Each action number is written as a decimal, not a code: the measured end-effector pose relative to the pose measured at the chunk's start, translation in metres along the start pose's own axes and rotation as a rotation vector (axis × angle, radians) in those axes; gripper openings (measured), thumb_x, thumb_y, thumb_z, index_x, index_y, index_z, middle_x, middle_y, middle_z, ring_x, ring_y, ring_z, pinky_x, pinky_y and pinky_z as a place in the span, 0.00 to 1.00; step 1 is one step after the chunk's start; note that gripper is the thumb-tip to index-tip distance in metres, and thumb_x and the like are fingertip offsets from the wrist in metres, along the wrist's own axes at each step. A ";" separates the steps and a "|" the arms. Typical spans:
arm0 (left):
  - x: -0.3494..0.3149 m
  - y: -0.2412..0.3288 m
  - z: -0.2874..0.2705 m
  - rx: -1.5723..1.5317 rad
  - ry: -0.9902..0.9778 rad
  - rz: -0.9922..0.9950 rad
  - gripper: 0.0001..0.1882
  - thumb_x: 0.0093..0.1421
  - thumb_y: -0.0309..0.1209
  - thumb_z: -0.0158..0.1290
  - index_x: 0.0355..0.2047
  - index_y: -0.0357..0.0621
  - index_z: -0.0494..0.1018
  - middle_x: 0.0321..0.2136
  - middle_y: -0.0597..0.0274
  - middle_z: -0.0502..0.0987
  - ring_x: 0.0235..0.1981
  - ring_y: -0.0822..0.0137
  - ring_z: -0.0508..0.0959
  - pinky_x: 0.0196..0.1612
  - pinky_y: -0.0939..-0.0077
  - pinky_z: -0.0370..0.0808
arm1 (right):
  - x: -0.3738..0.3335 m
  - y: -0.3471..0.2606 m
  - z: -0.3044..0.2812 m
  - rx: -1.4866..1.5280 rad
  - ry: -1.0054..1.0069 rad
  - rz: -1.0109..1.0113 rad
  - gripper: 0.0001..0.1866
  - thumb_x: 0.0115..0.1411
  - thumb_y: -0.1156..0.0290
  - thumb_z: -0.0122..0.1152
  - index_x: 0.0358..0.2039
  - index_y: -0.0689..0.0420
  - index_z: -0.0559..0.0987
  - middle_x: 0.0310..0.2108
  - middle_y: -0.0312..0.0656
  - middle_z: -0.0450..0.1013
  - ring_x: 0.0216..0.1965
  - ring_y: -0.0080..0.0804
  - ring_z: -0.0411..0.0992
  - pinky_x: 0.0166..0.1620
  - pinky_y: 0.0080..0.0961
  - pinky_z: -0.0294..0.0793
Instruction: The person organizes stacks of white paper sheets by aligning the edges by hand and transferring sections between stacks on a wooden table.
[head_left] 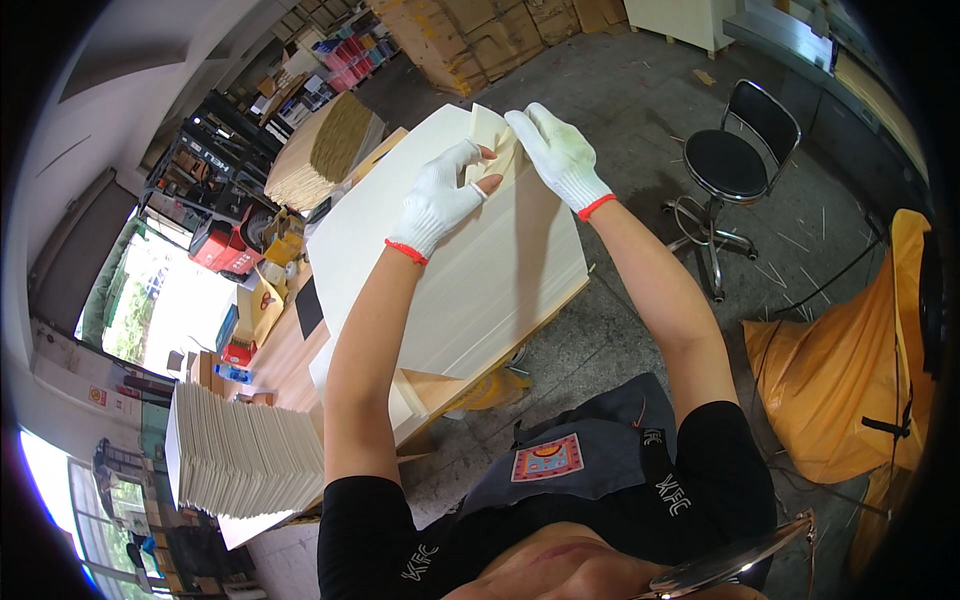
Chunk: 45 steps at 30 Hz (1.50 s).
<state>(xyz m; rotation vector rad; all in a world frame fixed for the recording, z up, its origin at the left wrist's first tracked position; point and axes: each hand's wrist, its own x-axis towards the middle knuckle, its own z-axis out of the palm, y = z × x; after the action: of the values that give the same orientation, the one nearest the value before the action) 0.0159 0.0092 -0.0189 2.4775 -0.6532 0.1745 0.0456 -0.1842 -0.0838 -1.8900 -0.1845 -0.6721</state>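
A tall stack of large cream-white paper sheets (440, 290) rises in front of me, its layered side facing me. Both my hands wear white knitted gloves with red cuffs. My left hand (442, 198) is over the top of the stack, bare thumb and fingertip sticking out of the glove and held apart. Beside it, near the far right corner, several sheet corners (490, 140) are bent up and fanned. My right hand (558, 158) closes around these raised corners from the right, its fingers together; its thumb is hidden.
A pile of narrow white sheets (245, 455) stands at the near left of the wooden table (285, 350). Another tall stack (325, 150) lies beyond. A black swivel chair (728, 163) and an orange cover (850, 370) are to the right. Cardboard boxes (440, 45) are at the back.
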 end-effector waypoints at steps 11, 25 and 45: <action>-0.002 -0.003 0.001 -0.084 0.077 0.096 0.17 0.66 0.37 0.51 0.52 0.47 0.75 0.37 0.51 0.80 0.39 0.58 0.80 0.46 0.65 0.75 | -0.003 -0.010 -0.005 0.049 -0.057 0.052 0.28 0.69 0.37 0.43 0.34 0.52 0.73 0.27 0.49 0.74 0.33 0.51 0.74 0.38 0.43 0.68; 0.002 0.002 0.002 0.005 -0.009 0.002 0.21 0.59 0.39 0.62 0.51 0.48 0.76 0.45 0.50 0.81 0.41 0.58 0.81 0.48 0.66 0.75 | -0.003 -0.003 -0.003 -0.025 0.000 0.013 0.27 0.69 0.38 0.41 0.36 0.51 0.72 0.27 0.50 0.73 0.32 0.53 0.73 0.37 0.45 0.69; 0.000 0.010 -0.003 0.038 -0.074 0.007 0.18 0.66 0.38 0.54 0.53 0.47 0.75 0.42 0.51 0.82 0.35 0.66 0.79 0.42 0.70 0.76 | -0.003 -0.001 -0.003 -0.010 -0.009 0.027 0.29 0.68 0.36 0.42 0.36 0.52 0.73 0.26 0.49 0.73 0.32 0.51 0.74 0.38 0.42 0.69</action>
<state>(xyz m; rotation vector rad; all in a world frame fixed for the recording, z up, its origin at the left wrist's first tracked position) 0.0109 0.0038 -0.0114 2.5289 -0.6953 0.0985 0.0420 -0.1858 -0.0838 -1.9026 -0.1615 -0.6474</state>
